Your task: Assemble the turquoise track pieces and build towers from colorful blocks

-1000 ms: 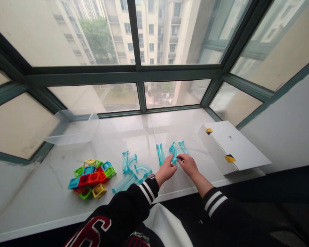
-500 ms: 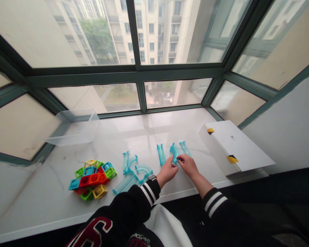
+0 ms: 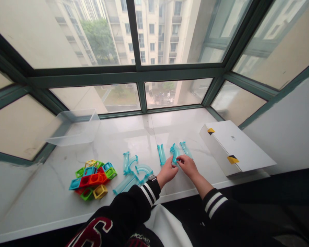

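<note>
A curved translucent blue track piece (image 3: 174, 150) lies on the white sill, its near end between my two hands. My left hand (image 3: 168, 170) is closed at that end, fingers touching its left side. On the other side my right hand (image 3: 188, 165) pinches the same end with thumb and forefinger. One straight blue track piece (image 3: 161, 154) rests just left of the curve. Another straight track piece (image 3: 185, 149) lies to its right, partly behind my right hand. Further left is a loose group of blue track pieces (image 3: 144, 168), partly covered by my left sleeve.
A pile of coloured plastic frame blocks (image 3: 94, 178) sits on the left of the sill (image 3: 123, 132). Behind it stands a clear plastic bin (image 3: 77, 140). On the right is a white box (image 3: 239, 147) with yellow-black tape. Window frames (image 3: 118, 78) border the back.
</note>
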A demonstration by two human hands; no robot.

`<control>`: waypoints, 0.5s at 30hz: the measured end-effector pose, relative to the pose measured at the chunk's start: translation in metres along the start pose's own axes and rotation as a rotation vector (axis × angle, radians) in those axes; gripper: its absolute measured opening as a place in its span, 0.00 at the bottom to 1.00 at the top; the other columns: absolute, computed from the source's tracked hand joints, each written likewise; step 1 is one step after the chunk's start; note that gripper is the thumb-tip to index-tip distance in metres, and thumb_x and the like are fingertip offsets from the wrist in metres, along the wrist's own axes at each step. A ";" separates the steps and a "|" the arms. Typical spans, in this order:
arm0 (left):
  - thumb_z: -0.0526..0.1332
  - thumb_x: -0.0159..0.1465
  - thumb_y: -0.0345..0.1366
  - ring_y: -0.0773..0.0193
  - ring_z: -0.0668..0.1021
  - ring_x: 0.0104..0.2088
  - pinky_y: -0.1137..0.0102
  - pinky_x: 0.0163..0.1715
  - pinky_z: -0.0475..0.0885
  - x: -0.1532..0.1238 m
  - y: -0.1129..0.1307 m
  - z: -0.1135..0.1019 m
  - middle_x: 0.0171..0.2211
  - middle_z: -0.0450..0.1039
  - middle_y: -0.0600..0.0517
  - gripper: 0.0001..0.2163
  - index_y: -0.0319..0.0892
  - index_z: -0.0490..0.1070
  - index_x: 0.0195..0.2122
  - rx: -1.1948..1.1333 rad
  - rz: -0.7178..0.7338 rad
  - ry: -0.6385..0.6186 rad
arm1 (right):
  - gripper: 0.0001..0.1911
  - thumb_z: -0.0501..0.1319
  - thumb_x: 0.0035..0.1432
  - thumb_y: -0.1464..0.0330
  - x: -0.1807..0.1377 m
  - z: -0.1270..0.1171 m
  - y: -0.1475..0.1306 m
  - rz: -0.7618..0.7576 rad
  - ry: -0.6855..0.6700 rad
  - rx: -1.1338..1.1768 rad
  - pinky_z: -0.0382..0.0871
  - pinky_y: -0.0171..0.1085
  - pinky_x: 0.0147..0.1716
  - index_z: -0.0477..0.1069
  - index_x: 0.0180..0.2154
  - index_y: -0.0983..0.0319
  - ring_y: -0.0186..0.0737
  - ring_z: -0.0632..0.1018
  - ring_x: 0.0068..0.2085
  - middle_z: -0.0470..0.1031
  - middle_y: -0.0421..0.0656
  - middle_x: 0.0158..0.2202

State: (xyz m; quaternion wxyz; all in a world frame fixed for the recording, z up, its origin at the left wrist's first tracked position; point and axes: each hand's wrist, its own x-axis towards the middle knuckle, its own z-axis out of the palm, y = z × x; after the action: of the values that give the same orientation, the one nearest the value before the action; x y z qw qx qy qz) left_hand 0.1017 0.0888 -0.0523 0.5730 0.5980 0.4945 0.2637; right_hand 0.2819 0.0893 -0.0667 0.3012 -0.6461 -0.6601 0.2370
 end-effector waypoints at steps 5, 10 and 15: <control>0.66 0.58 0.29 0.60 0.81 0.47 0.58 0.60 0.72 0.000 0.000 0.000 0.74 0.58 0.37 0.44 0.47 0.54 0.76 -0.019 0.002 -0.005 | 0.08 0.64 0.60 0.69 0.001 0.000 0.002 -0.002 -0.005 0.000 0.76 0.43 0.44 0.81 0.40 0.58 0.42 0.81 0.37 0.82 0.44 0.40; 0.66 0.58 0.29 0.59 0.81 0.48 0.58 0.61 0.72 -0.001 0.001 0.000 0.74 0.58 0.37 0.43 0.46 0.55 0.76 -0.021 0.007 -0.007 | 0.08 0.64 0.59 0.69 0.001 -0.001 0.000 -0.006 -0.007 -0.003 0.76 0.44 0.44 0.81 0.40 0.57 0.43 0.81 0.36 0.82 0.44 0.40; 0.66 0.58 0.28 0.58 0.82 0.48 0.57 0.61 0.72 -0.001 0.001 0.000 0.74 0.58 0.37 0.43 0.47 0.55 0.76 -0.006 0.010 0.001 | 0.08 0.63 0.59 0.68 0.001 -0.001 0.000 0.002 -0.006 -0.009 0.76 0.43 0.44 0.81 0.40 0.57 0.41 0.81 0.35 0.82 0.43 0.40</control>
State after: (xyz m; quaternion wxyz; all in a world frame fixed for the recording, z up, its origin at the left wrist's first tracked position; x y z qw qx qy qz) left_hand 0.1016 0.0884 -0.0513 0.5732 0.5985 0.4911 0.2682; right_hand 0.2824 0.0900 -0.0663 0.2962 -0.6473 -0.6613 0.2365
